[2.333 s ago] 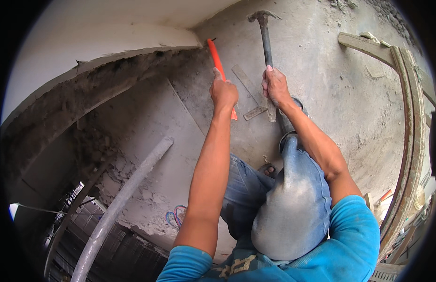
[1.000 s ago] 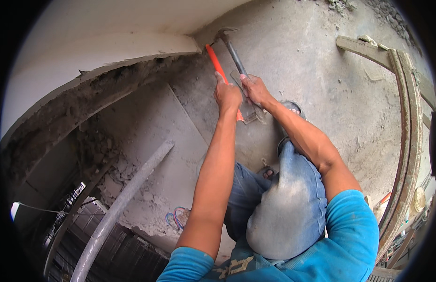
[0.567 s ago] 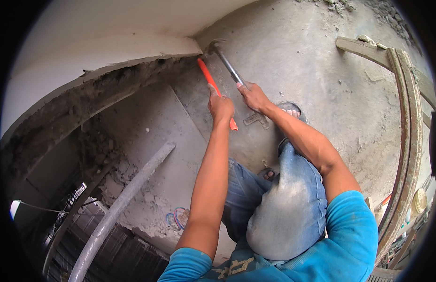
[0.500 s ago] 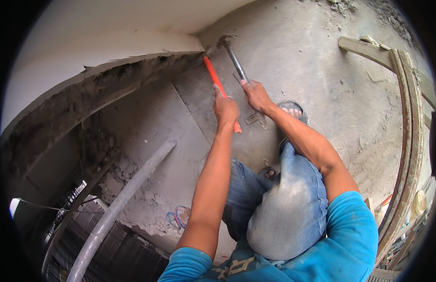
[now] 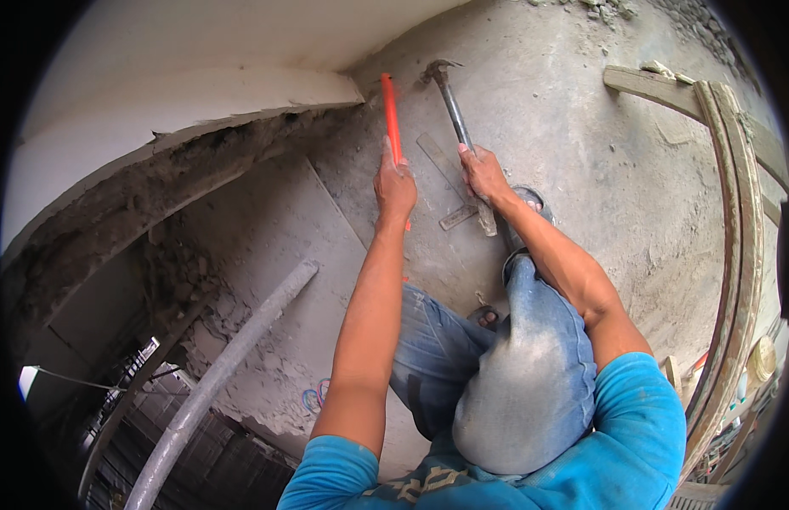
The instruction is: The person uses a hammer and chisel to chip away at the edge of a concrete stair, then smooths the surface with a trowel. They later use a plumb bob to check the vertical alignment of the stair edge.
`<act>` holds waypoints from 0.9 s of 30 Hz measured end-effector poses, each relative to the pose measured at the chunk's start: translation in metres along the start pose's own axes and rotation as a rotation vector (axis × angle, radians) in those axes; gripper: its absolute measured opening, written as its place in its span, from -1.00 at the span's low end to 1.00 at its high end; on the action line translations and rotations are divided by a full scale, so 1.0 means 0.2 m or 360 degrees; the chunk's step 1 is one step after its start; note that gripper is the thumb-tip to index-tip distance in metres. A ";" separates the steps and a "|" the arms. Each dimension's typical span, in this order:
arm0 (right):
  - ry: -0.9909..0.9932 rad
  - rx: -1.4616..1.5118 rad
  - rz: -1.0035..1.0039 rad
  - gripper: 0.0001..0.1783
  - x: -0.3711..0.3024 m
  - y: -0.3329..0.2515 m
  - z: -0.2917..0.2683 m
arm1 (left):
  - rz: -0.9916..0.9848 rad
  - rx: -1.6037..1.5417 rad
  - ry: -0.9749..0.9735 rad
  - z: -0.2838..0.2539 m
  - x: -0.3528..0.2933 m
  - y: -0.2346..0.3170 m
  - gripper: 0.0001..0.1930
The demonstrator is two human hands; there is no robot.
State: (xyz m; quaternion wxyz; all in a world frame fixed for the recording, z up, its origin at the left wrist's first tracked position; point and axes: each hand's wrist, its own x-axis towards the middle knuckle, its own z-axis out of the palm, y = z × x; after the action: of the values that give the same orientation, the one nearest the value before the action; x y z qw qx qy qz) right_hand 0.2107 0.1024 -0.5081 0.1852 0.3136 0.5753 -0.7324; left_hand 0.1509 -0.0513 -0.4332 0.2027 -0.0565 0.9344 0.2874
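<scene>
At the left of the frame, a dark rough band (image 5: pixel 169 170) runs under the smooth white wall (image 5: pixel 190 89), with a ragged edge between them. Below it there are broken pieces (image 5: pixel 209 316), and a grey pole (image 5: pixel 224 361) slopes through the lower left. From this I judge that the work is partly done: the lower part of the wall is already rough, while the white face above it looks whole. How much is left, I cannot tell.

Near the centre, the left hand (image 5: pixel 395 189) has its fingers closed around an orange rod (image 5: pixel 392 115), which points to the top of the frame. Its upper end is near the wall corner; whether it touches any surface is not clear. To the right, a metal square (image 5: pixel 439 157) lies on the floor. Next is the hammer (image 5: pixel 452 106), tilted, with its head apart from the rod; so at this instant there is no blow. The right hand (image 5: pixel 486 174) holds its handle with fingers wrapped.

Farther right stands a wooden frame (image 5: pixel 734 212). Behind it, at the right rim, there is a pale round container (image 5: pixel 760 361), probably a bucket; its contents are not visible to me.
</scene>
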 end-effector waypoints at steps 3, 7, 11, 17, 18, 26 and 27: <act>0.0014 -0.0119 -0.0067 -0.52 -0.01 0.00 -0.01 | -0.0111 -0.0100 -0.0015 0.12 -0.08 -0.09 -0.46; 0.0080 -0.0097 -0.0049 -0.52 0.00 0.00 -0.06 | -0.0561 -0.0133 -0.0327 0.16 -0.53 0.25 -0.51; 0.0112 -0.0178 -0.0081 -0.52 0.03 -0.04 -0.07 | -0.0464 -0.0273 0.0003 0.22 -0.57 0.10 -0.53; 0.0562 -0.0816 -0.0390 -0.58 0.03 -0.08 -0.19 | 0.0019 -0.0023 -0.0006 0.15 -0.24 0.09 -0.53; 0.0639 -0.0932 -0.0394 -0.60 0.03 -0.09 -0.23 | 0.0043 0.0092 -0.0069 0.12 -0.18 0.09 -0.54; 0.1310 -0.1494 -0.0333 -0.68 0.02 -0.20 -0.75 | 0.0109 0.0865 -0.0551 -0.38 0.02 -0.42 -0.66; 0.1365 -0.1495 -0.0311 -0.67 0.02 -0.19 -0.79 | 0.0130 0.0917 -0.0621 -0.47 0.00 -0.50 -0.66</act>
State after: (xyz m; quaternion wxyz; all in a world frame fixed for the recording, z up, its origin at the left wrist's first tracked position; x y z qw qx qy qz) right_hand 0.2225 0.2649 -0.5046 -0.0114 0.4103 0.8836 -0.2254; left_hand 0.1406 -0.1876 -0.4139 0.3735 0.0965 0.9222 0.0250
